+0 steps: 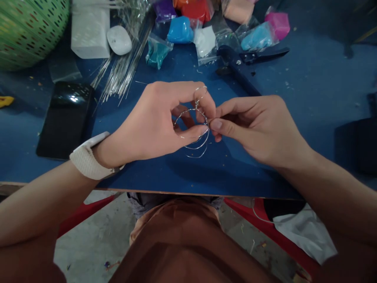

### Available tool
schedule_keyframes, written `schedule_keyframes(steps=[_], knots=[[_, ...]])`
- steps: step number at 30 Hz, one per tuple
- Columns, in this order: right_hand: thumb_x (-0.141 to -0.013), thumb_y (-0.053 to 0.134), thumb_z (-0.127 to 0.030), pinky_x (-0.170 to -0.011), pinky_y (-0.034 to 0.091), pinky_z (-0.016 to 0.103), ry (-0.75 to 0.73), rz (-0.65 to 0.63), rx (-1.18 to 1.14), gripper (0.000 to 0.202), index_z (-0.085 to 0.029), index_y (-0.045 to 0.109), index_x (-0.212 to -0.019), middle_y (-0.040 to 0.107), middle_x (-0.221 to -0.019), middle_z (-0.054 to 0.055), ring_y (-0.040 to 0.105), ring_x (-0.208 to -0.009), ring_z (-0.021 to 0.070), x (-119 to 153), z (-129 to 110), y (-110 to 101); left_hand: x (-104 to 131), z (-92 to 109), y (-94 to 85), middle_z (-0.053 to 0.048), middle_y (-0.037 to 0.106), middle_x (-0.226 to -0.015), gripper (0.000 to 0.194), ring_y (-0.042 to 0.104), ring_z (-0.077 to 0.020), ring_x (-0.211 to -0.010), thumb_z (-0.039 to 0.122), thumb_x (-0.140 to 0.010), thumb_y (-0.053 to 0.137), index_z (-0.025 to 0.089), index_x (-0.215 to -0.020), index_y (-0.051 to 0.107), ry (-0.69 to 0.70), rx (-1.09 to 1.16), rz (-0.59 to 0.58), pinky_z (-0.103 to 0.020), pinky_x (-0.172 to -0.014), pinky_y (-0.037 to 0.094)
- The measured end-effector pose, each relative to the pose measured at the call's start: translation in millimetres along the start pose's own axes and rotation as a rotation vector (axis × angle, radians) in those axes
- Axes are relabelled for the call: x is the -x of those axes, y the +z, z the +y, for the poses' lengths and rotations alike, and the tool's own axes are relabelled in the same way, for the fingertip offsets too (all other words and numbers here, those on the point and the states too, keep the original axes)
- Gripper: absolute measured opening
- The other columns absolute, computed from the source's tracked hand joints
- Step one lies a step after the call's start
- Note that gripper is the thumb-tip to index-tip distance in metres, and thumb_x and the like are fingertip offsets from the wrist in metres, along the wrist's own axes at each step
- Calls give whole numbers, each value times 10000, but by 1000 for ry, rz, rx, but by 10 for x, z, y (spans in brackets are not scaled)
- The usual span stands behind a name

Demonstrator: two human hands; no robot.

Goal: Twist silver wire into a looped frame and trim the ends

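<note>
A thin silvery wire ring [193, 147] with twisted strands and a small loop on top is held above the blue table. My left hand [173, 118], with a pale band on its wrist, curls round the ring and pinches its right side between thumb and index finger. From the right, my right hand [253, 127] meets it, thumb and index finger pressed together on the wire at the ring's right edge. The fingertips of both hands nearly touch. Below my left thumb, loose wire curves hang free.
Behind my hands lie a bundle of straight wires [122, 74], a white box [90, 31], a white rounded case [119, 40], bagged clay [180, 30] and dark-handled pliers [240, 72]. A black phone [65, 120] lies left, near a green perforated basket [29, 29]. The table's front edge [176, 193] is close.
</note>
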State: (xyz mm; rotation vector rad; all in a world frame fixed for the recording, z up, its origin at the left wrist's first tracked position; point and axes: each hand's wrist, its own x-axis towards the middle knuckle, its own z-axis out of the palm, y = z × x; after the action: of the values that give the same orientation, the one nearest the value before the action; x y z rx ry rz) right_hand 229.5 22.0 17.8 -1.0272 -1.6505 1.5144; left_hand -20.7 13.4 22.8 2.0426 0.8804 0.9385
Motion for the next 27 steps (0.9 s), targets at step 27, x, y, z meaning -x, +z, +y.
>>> schedule_keyframes(steps=[27], knots=[[-947,1030,-525,-771,648,449,-94,114,120,231,-324,918,-926,825,-864,22,732,-768,240,110,-67,112,-29,20,47,-12,801,-867,98,769,-151,-697,147,-964,801,233,-939,762,-72,215,47,-316,-552,617]])
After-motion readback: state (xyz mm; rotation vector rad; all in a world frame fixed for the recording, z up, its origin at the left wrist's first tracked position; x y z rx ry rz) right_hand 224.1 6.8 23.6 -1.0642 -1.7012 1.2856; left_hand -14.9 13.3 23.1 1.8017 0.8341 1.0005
